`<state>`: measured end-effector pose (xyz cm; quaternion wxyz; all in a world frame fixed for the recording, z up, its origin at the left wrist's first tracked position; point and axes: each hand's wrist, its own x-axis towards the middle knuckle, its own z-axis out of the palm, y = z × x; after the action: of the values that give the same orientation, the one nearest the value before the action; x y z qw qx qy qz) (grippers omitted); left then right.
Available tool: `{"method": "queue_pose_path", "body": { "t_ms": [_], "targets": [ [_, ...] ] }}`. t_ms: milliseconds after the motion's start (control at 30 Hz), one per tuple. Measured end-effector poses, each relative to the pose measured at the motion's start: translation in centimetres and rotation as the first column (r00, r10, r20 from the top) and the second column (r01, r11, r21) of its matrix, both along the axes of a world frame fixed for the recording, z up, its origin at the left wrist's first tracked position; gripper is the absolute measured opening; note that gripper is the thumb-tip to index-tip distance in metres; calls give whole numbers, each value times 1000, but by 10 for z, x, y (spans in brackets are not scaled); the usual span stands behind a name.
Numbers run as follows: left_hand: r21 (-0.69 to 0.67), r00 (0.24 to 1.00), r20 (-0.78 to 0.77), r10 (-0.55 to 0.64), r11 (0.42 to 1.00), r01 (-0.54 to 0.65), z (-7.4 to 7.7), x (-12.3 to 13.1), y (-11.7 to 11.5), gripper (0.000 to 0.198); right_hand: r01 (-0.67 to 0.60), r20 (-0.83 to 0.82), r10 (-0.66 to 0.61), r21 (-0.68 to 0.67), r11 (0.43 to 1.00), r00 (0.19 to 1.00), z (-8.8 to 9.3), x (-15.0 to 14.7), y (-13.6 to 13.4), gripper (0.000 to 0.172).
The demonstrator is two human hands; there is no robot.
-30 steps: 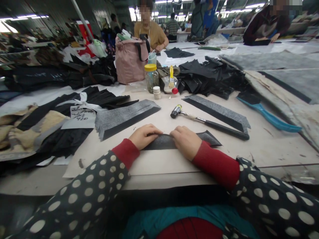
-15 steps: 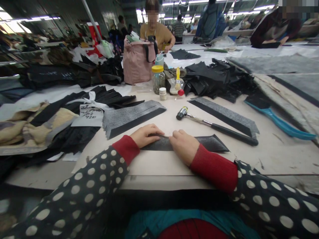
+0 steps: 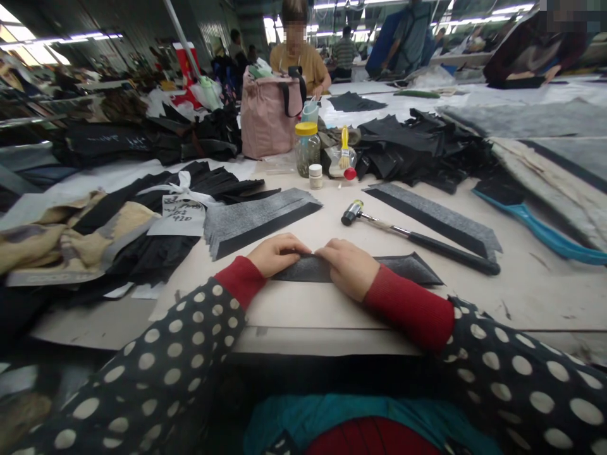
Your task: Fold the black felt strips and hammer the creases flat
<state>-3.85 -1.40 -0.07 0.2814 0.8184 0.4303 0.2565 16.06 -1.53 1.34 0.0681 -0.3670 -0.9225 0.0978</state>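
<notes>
A dark leather-like strip (image 3: 307,270) with a greyish, fuzzy inner face lies crosswise on the table in front of me. Its far edge is turned up, most clearly at the right end. My left hand (image 3: 277,254) pinches that far edge between thumb and fingers. Close to its right, my right hand (image 3: 349,268) has its fingers closed on the same edge, its palm side hiding the strip's middle. Beyond my right hand a hammer (image 3: 351,213) with a black-and-yellow head rests on the table, its black handle slanting toward the right.
Fanned strips (image 3: 260,218) lie at left, and more strips (image 3: 434,218) lie behind the hammer. Farther back stand a yellow-lidded jar (image 3: 307,151), a small white bottle (image 3: 315,177), a yellow brush (image 3: 344,145) and a pink bag (image 3: 268,117). A blue-handled brush (image 3: 545,224) is at right. Co-workers are behind.
My right hand has shifted slightly left along the far edge, its fingertips now nearer the left hand's. The left hand keeps its pinch. The whole view has shifted slightly.
</notes>
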Motion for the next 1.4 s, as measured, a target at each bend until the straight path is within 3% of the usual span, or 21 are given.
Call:
{"method": "queue_pose_path", "body": {
  "t_ms": [133, 267, 500, 667, 833, 967, 1133, 1200, 1267, 1333, 1400],
  "targets": [
    [64, 999, -41, -4, 998, 7, -1, 3, -2, 22, -29, 35, 29, 24, 999, 999, 3, -1, 0, 33],
    [158, 980, -201, -13, 986, 46, 1, 3, -3, 28, -74, 141, 59, 102, 992, 988, 6, -6, -7, 24],
    [198, 863, -505, -13, 971, 131, 17, 7, -16, 29, -61, 136, 38, 165, 984, 990, 1, -4, -13, 24],
    [260, 827, -557, 78, 962, 85, 20, 14, -26, 25, -30, 162, 3, 161, 987, 987, 0, 26, -13, 26],
    [228, 835, -545, 76, 972, 60, 20, 13, -27, 25, 23, 186, -49, 138, 990, 981, 8, 70, -9, 27],
    [160, 864, -500, 61, 987, 23, 19, 10, -23, 28, -13, 202, 3, 47, 999, 979, 18, 93, -3, 27],
    [40, 917, -388, 95, 995, -86, 21, 13, -15, 52, -89, 227, 117, -127, 988, 967, 29, 106, -12, 29],
    [-37, 931, -346, 118, 990, -139, 22, 15, -11, 57, -135, 169, 186, -274, 952, 968, 35, 112, -21, 29],
    [-111, 950, -288, 118, 981, -156, 22, 18, -7, 58, -175, 83, 236, -446, 878, 968, 42, 117, -26, 28],
    [-169, 975, -205, 80, 979, -116, 21, 24, -1, 58, -156, 23, 202, -553, 818, 979, 46, 117, -22, 28],
    [-215, 992, -125, 30, 975, -57, 21, 32, 6, 59, -80, 6, 99, -547, 833, 995, 47, 109, -11, 33]
  ]
}}
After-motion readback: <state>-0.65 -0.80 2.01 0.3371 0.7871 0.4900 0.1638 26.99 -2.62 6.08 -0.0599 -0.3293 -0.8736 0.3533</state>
